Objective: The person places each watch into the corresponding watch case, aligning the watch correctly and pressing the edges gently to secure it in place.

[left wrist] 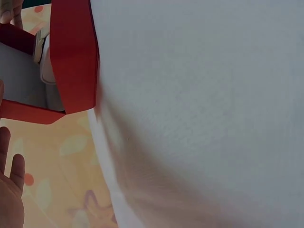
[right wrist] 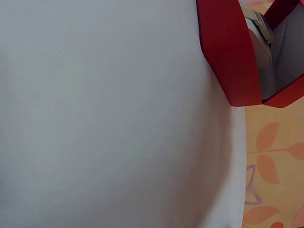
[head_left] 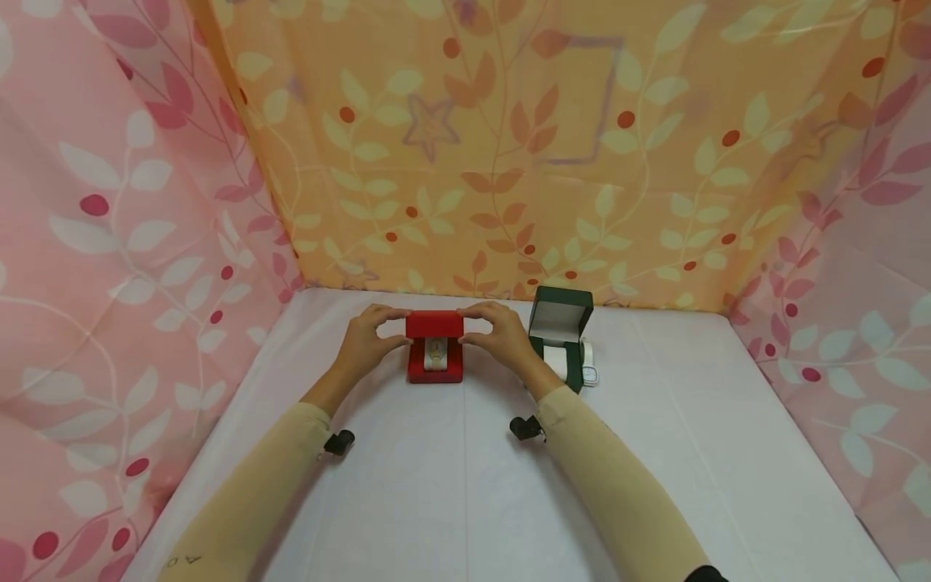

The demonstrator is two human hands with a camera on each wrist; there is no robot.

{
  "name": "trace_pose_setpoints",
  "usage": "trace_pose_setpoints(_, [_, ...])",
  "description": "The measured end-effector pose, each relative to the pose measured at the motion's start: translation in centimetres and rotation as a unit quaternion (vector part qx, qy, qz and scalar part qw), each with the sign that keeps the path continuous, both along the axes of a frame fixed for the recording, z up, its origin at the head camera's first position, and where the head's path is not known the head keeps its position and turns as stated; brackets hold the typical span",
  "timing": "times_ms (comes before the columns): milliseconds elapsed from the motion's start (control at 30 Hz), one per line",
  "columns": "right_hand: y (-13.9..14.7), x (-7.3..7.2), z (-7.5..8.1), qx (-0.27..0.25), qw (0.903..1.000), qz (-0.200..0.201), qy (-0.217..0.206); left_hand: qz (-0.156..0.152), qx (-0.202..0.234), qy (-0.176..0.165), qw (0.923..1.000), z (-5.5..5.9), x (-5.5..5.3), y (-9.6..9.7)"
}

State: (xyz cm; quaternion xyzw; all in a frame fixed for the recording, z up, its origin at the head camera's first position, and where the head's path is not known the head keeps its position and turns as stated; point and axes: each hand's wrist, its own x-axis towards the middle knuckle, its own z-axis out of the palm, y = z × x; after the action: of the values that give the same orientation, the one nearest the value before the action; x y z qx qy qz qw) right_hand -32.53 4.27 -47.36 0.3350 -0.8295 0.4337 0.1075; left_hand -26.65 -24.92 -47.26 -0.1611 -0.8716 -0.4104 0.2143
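A red watch box (head_left: 435,377) stands on the white cloth with its lid raised partway. Inside sits a wristwatch (head_left: 436,354) wrapped round a pale cushion. My left hand (head_left: 365,339) holds the lid (head_left: 435,325) at its left side, between thumb and fingers. At the opposite side, my right hand (head_left: 503,333) grips the same lid in the same way. The left wrist view has the box (left wrist: 76,61) at its upper left, with some fingers at the edge. In the right wrist view the box (right wrist: 230,57) shows at the upper right; the right hand is out of that frame.
Right of the red box, a dark green watch box (head_left: 562,301) stands open with a white cushion (head_left: 556,362), partly behind my right forearm. A white wristwatch (head_left: 590,373) rests against its right side. Flowered curtains (head_left: 480,162) border the white-covered table (head_left: 436,485).
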Motion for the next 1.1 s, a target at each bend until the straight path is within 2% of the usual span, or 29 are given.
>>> trace_pose_setpoints(167, [0.0, 0.5, -0.2, -0.001, 1.0000, -0.007, -0.005, -0.003, 0.010, 0.001, 0.9999, -0.1, 0.4, 0.1])
trace_pose_setpoints(433, [-0.1, 0.8, -0.7, -0.010, 0.9998, -0.009, 0.017, -0.007, 0.010, 0.003, 0.9999, -0.8, 0.8, 0.2])
trace_pose_setpoints(633, [0.0, 0.9, -1.1, -0.017, 0.9998, 0.000, 0.012, -0.022, 0.020, 0.030, 0.9991, -1.2, 0.8, 0.2])
trace_pose_setpoints(800, [0.0, 0.9, -1.3, -0.019, 0.9998, 0.004, 0.007, -0.021, 0.004, 0.044, 0.9988, -1.3, 0.8, 0.3])
trace_pose_setpoints(1100, [-0.1, 1.2, -1.2, 0.035, 0.9966, -0.056, -0.049, -0.015, -0.023, 0.040, 0.9988, -0.9, 1.0, 0.2])
